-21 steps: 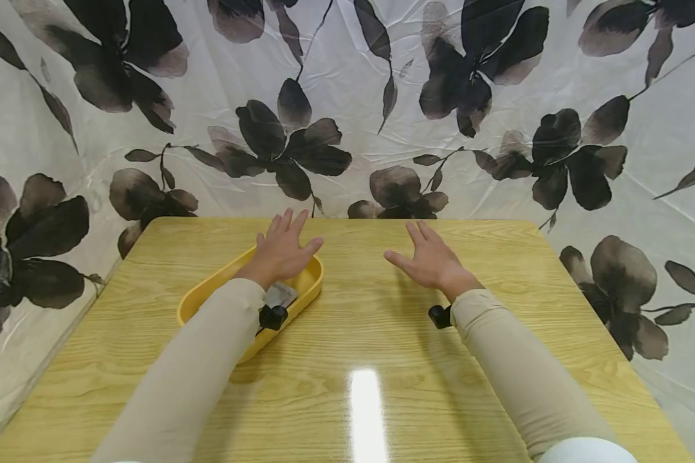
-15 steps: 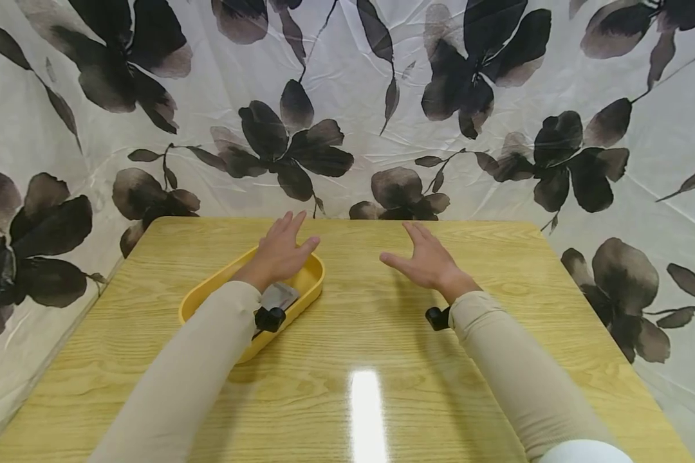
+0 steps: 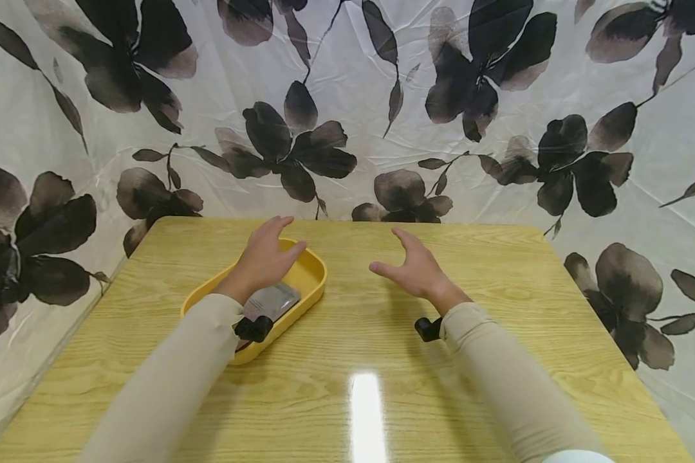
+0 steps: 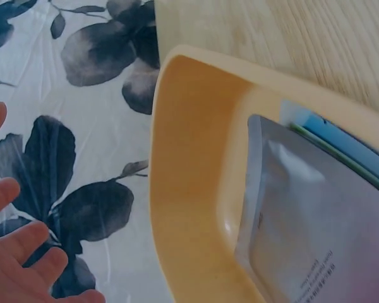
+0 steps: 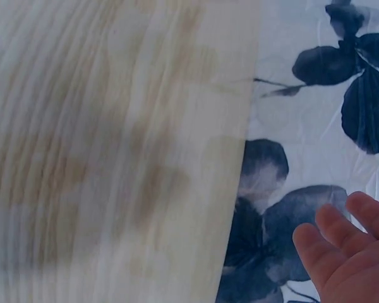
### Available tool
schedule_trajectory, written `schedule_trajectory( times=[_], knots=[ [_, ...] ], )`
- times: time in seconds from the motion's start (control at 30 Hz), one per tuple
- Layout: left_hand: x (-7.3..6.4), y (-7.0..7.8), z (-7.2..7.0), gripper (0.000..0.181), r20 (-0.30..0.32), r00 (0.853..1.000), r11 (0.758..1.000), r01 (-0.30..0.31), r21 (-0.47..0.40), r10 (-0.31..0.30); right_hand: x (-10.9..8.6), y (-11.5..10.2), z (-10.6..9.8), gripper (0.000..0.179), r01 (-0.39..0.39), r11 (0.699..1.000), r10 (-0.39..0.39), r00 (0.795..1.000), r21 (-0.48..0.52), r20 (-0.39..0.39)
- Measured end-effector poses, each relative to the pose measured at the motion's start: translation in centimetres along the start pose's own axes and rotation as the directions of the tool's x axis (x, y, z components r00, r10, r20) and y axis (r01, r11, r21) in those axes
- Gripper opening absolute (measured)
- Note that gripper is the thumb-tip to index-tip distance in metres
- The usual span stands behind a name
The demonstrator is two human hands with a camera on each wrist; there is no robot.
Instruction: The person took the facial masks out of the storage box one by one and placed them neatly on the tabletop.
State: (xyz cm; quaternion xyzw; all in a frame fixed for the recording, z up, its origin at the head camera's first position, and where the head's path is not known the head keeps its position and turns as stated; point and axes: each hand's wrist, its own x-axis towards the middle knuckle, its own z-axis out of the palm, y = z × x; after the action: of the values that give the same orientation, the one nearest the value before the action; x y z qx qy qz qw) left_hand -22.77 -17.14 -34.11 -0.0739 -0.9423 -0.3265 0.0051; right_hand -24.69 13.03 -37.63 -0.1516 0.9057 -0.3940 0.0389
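Note:
My left hand [image 3: 262, 258] hovers over a yellow oval tray [image 3: 318, 283], its thumb spread from relaxed fingers, holding nothing. Inside the tray lies a silver-grey flat packet [image 3: 275, 299] with small printed text. The left wrist view shows that packet [image 4: 316, 214] close up, with a blue and green packet [image 4: 350, 148] partly hidden beneath it. To the right, above bare wood, my right hand [image 3: 417, 270] is held with thumb and fingers apart and nothing in it. Its fingers [image 5: 341, 233] show at the corner of the right wrist view.
The wooden table [image 3: 359, 334] carries the tray on its left half. A white cloth with dark flowers [image 3: 382, 96] hangs behind the table's far edge and along the sides. Black wrist cameras [image 3: 253, 328] sit below both hands.
My left hand has drawn back slightly and left, uncovering more of the silver packet. The right hand has shifted a little left and nearer. Fingers of both have bent a bit.

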Motion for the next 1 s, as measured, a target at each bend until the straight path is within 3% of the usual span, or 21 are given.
schedule_trajectory(
  times=[0.37,0.63,1.0],
  knots=[
    [-1.6,-1.0,-0.9,0.066,-0.003,1.000,0.997,0.017,-0.069,-0.017,-0.2,-0.6,1.2,0.094,-0.024,0.994,0.022,1.000,0.108,0.016],
    [-3.7,-2.2,-1.5,0.066,-0.028,0.998,0.994,0.050,-0.095,-0.053,-0.7,-0.9,2.0,0.094,-0.003,0.989,-0.001,1.000,0.146,0.026],
    [-6.3,-3.8,-1.6,0.061,-0.054,0.997,0.994,0.043,-0.097,-0.049,-1.3,-1.8,2.9,0.093,0.004,0.976,-0.019,0.998,0.216,0.067]
  ],
)
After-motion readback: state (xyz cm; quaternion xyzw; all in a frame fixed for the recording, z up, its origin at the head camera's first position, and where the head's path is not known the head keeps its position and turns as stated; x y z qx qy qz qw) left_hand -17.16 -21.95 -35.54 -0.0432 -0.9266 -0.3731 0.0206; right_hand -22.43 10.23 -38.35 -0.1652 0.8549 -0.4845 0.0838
